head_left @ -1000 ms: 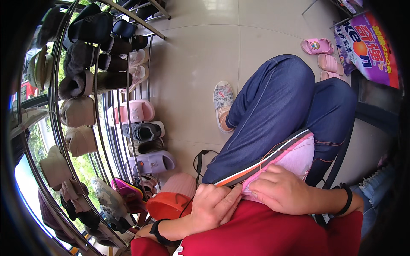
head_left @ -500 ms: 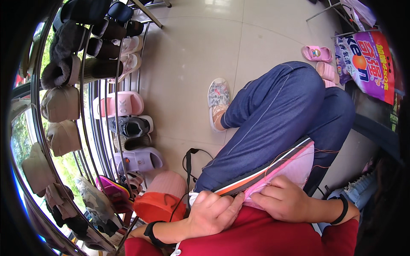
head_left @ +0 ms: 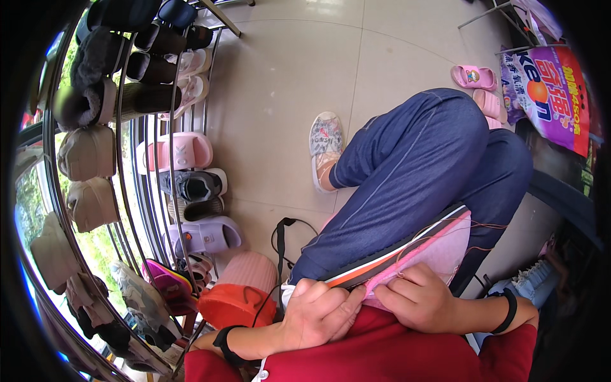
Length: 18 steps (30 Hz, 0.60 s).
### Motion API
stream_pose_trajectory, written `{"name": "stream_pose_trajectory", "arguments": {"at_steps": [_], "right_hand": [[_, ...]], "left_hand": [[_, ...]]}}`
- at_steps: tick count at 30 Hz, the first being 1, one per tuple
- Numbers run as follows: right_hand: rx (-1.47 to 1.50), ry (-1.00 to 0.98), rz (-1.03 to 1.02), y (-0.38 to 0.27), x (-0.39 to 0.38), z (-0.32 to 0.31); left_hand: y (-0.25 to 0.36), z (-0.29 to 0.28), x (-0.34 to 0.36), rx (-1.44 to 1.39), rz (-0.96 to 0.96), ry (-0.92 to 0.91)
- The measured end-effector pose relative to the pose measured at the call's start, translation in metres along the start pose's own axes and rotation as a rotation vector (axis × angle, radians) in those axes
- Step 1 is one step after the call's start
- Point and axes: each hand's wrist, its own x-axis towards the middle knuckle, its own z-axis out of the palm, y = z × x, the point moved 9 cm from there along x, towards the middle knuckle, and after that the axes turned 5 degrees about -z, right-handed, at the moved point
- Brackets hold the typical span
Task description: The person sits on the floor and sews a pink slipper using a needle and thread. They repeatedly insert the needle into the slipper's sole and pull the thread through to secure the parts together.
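Across my lap lies a shoe (head_left: 438, 249) with a pale pink upper, a pink braided-looking edge and a thick sole striped in black, white and orange. My left hand (head_left: 318, 316) is closed on the heel-side or toe-side end nearest my body; which end it is I cannot tell. Close beside it, my right hand (head_left: 415, 299) pinches the pink edge, its fingertips curled down. Brown thread (head_left: 487, 225) loops over the shoe's far end and runs along the edge. Any needle between the fingers is hidden.
On the left stands a metal rack (head_left: 54, 153) of shoes and slippers. A pink bin (head_left: 249, 275) and a red container (head_left: 232, 307) sit beside my left arm. Pink slippers (head_left: 474, 77) and a purple-red bag (head_left: 550, 95) are at the far right. A black strap (head_left: 280, 245) lies near my knee.
Both hands keep their grip on the shoe in nearly the same place. Only a slight shift of the whole view shows.
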Motion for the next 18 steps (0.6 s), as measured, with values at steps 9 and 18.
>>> {"name": "stream_pose_trajectory", "arguments": {"at_steps": [9,18], "right_hand": [[0.017,0.018,-0.007,-0.0001,-0.0016,-0.0029],[-0.008,0.040,0.033,0.0019,0.0033,-0.0015]], "left_hand": [[0.0006,-0.0010,-0.0018,0.019,0.002,0.032],[-0.0039,0.0005,0.0006,-0.027,0.020,-0.006]]}}
